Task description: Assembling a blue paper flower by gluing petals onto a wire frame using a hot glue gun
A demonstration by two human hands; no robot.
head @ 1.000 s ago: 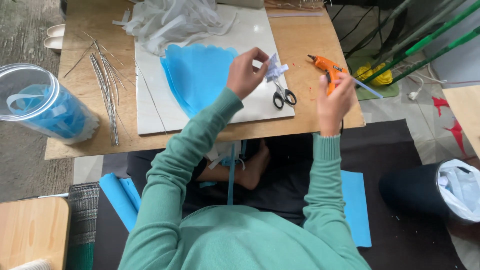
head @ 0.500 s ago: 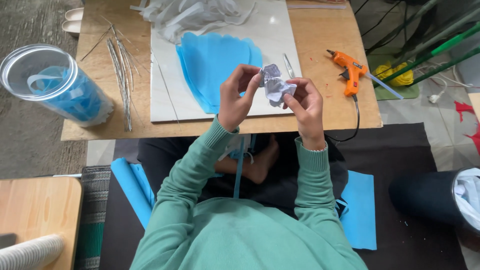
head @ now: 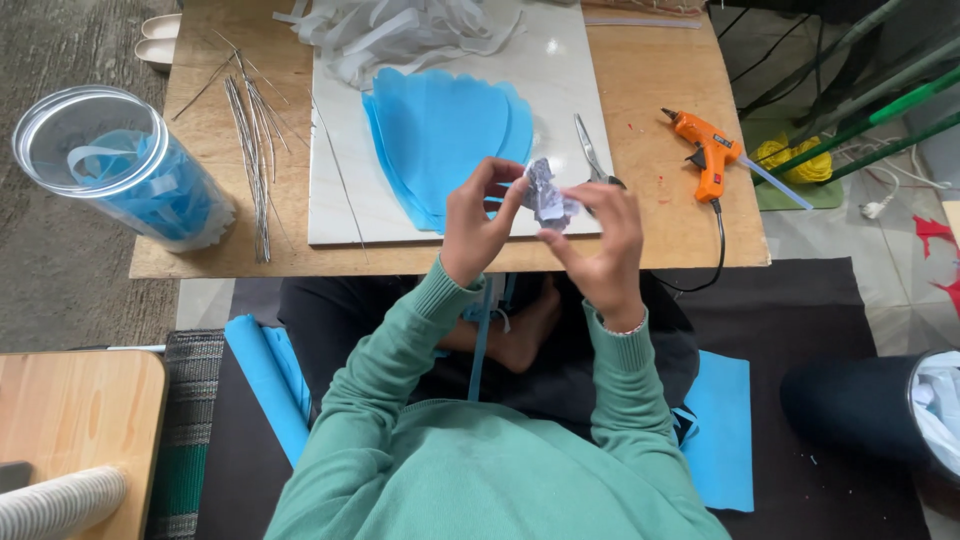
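Observation:
My left hand [head: 475, 225] and my right hand [head: 600, 240] both pinch a small crumpled white paper piece [head: 545, 193] over the near edge of the white board [head: 340, 210]. A stack of blue scalloped paper petals [head: 440, 135] lies on the board just beyond my left hand. Scissors [head: 590, 155] lie on the board behind my right hand, partly hidden by it. An orange glue gun [head: 708, 150] rests on the wooden table [head: 650, 90] to the right.
White paper strips [head: 390, 30] are piled at the board's far end. Thin wires [head: 255, 140] lie left of the board. A clear tube with blue strips [head: 120, 170] lies at the table's left. Blue paper rolls [head: 265, 385], a blue sheet [head: 725, 430] and a lined bin [head: 925, 410] sit on the floor.
My right hand left the glue gun, came over to the left hand and took hold of the crumpled paper piece. Both hands then turned it slightly and dropped a little lower.

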